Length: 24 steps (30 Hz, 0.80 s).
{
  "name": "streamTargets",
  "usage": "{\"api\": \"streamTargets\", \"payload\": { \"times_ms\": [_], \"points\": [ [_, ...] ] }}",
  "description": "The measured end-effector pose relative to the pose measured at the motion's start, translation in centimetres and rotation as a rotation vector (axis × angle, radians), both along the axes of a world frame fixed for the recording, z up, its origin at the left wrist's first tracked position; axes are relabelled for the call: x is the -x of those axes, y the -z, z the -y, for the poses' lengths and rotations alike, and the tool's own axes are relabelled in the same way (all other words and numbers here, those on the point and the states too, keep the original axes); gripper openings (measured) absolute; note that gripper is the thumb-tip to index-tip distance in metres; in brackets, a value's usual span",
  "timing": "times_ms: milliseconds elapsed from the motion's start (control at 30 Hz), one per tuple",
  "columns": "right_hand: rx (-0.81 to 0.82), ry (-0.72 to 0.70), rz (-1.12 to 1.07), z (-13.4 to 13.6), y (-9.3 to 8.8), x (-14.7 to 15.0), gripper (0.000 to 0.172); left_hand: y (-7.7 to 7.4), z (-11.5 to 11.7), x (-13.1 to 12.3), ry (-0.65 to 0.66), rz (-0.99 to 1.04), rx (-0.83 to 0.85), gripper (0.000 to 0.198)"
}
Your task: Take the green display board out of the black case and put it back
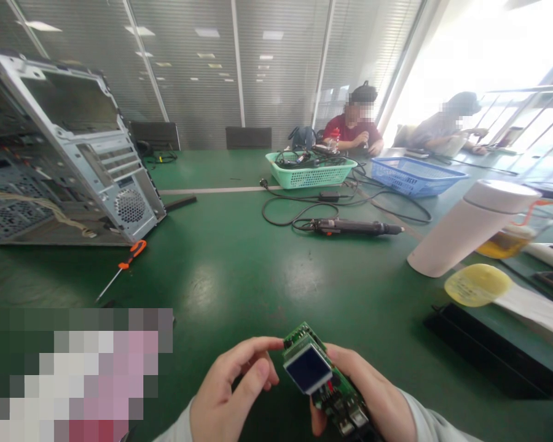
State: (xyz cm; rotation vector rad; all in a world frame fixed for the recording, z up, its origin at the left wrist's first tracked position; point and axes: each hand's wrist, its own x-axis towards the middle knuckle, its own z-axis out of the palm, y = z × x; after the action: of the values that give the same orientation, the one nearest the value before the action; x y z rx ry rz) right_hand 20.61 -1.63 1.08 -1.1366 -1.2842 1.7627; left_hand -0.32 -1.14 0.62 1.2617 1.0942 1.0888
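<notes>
A small green circuit board (325,380) with a dark blue display on its face sits low in the middle of the view. My right hand (373,399) grips it from the right and underneath, fingers wrapped round its lower end. My left hand (233,393) is just left of the board, fingers curled, with the index fingertip touching the board's upper left corner. It holds nothing of its own.
An opened computer case (64,153) lies at the far left with an orange-handled screwdriver (122,267) before it. An electric screwdriver (354,228) with its cable lies mid-table. Green basket (311,175), blue basket (415,178), white bottle (474,224), black tray (488,353). Two people sit at the far side.
</notes>
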Motion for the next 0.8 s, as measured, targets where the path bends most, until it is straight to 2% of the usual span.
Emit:
{"api": "streamTargets", "payload": {
  "times_ms": [167,267,433,633,800],
  "points": [
    [0.041,0.029,-0.001,0.0,-0.5,0.2,0.056,0.2,0.0,0.1,0.026,0.019,-0.006,0.029],
    [0.079,0.050,0.015,-0.1,-0.9,0.4,0.060,0.4,0.2,-0.1,-0.047,0.042,-0.014,0.027],
    [0.153,0.084,0.058,-0.3,-1.1,0.8,0.077,0.9,0.5,-0.2,-0.124,0.033,0.010,0.026],
    [0.241,0.123,0.058,-0.4,-1.6,1.2,0.086,1.5,0.3,0.4,-0.029,0.006,-0.019,0.021],
    [0.247,0.147,0.031,-0.3,-1.5,1.3,0.084,1.8,0.2,0.7,-0.048,-0.008,-0.018,0.023]
  ]
}}
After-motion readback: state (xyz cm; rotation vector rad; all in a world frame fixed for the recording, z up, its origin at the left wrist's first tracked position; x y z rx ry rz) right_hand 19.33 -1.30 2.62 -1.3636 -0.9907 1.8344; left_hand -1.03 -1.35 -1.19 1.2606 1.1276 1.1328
